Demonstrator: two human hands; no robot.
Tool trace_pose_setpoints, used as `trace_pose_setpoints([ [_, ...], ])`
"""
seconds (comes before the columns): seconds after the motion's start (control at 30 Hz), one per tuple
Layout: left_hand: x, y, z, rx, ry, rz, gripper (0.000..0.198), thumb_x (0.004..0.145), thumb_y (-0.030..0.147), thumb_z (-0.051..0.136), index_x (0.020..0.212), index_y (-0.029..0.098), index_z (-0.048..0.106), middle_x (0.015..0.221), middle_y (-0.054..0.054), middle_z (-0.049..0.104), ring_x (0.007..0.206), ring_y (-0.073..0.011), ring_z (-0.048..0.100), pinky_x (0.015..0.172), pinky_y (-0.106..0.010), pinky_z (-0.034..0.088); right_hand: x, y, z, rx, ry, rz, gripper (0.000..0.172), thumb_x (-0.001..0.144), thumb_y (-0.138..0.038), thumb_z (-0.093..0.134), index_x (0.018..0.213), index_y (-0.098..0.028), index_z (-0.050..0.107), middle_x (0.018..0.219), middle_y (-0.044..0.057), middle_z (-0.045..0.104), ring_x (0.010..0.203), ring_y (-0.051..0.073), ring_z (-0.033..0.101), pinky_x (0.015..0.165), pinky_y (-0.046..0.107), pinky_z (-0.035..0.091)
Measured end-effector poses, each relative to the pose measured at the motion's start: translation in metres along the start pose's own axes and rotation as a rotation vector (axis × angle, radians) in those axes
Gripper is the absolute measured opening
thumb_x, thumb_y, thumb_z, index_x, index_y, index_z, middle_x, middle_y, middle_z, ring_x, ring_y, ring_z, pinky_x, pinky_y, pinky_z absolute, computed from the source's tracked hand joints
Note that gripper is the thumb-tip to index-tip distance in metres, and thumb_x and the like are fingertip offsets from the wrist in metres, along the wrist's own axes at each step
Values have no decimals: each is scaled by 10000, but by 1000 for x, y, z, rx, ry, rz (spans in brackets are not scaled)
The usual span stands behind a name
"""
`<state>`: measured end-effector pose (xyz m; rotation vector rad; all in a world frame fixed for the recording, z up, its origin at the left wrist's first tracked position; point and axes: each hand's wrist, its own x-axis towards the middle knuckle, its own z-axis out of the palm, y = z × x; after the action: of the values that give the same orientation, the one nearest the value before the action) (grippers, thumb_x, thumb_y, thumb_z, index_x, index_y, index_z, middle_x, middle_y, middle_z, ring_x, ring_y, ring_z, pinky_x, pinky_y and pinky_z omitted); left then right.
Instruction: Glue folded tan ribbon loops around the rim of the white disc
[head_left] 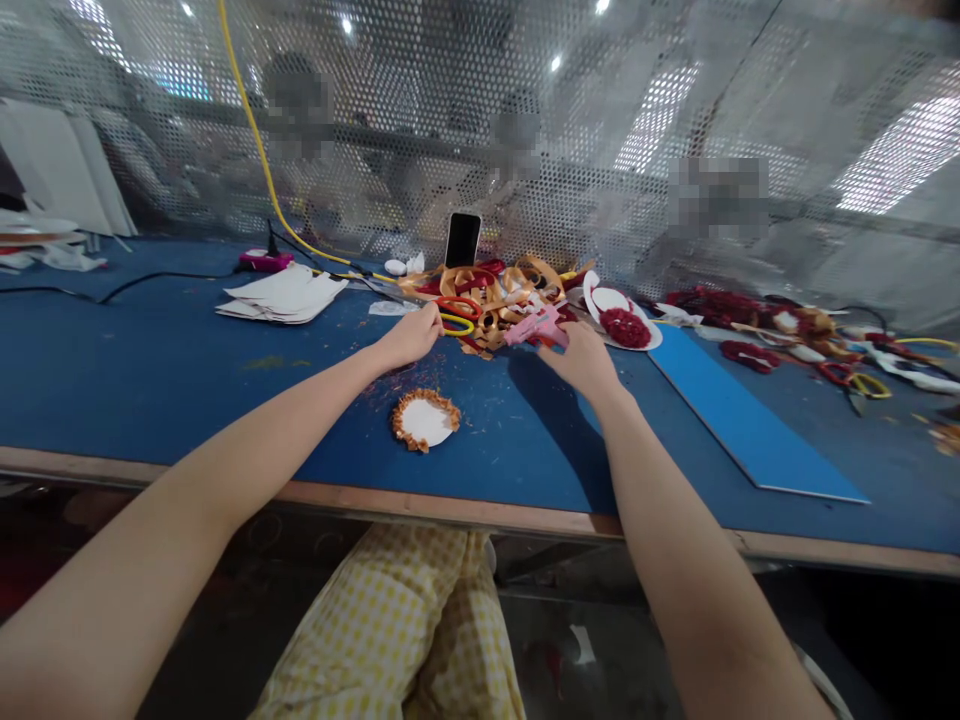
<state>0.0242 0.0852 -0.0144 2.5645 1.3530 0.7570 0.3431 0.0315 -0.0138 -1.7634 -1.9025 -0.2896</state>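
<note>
- Right hand [589, 358]: fingers grip one pink glue gun [538, 325].
- Left hand [412, 337]: fingers at one scissors [456, 333]; grip I cannot tell.
- One frilled disc [426, 420], near worktop's [187, 390] near edge.

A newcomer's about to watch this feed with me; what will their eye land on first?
Probably the white disc with its ruffled orange-brown edge, alone near the front of the blue table. Next, the tangled golden ribbons behind it and the pink glue gun in the right hand.
</note>
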Motion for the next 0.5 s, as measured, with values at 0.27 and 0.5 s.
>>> trace_pose_setpoints([
  [0.27, -6, 10, -19, -284, -115, -4, 56, 787, 212, 798, 797, 160, 781, 843, -73, 798, 767, -194, 711, 764, -318, 506, 0, 3, 2, -6, -93, -1, 202, 782, -392, 645, 852, -203, 644, 965, 132, 665, 932, 295, 626, 846, 401, 509],
  [0.5, -13, 19, -19, -217, -288, 226, 72, 850, 219, 782, 861, 222, 854, 933, -64, 829, 891, -205, 740, 923, -334, 508, 3, 2, 1, 28, -103, 14, 171, 770, -368, 651, 744, -221, 568, 815, 82, 633, 807, 240, 589, 764, 355, 467],
])
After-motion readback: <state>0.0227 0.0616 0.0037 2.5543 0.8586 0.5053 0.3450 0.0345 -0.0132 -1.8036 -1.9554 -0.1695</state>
